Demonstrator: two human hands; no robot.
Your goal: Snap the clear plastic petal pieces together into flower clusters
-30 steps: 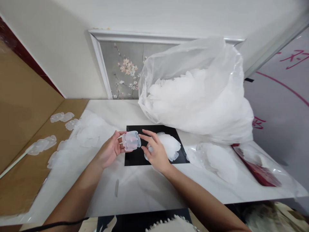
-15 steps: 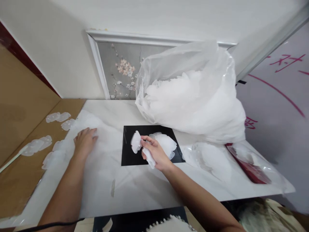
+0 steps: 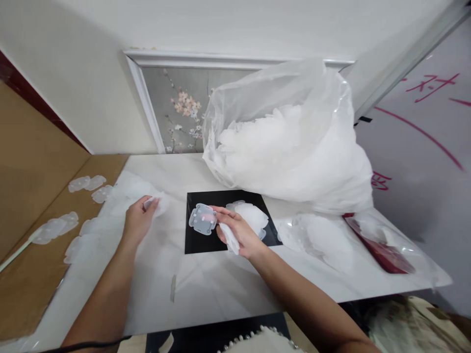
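Right hand [image 3: 237,233] pinched a translucent plastic piece [image 3: 202,218] above the black mat [image 3: 206,242] | left hand [image 3: 138,220] gripped another white piece [image 3: 156,205] by the left pile [image 3: 121,196] | bulging bag [image 3: 287,142] sat behind.

The right hand [image 3: 235,233] pinches a translucent plastic piece [image 3: 202,218] above the black mat [image 3: 206,242] on the counter [image 3: 206,289]. The left hand [image 3: 138,220] grips another clear piece [image 3: 156,203] beside a pile, near the big plastic bag [image 3: 290,142].
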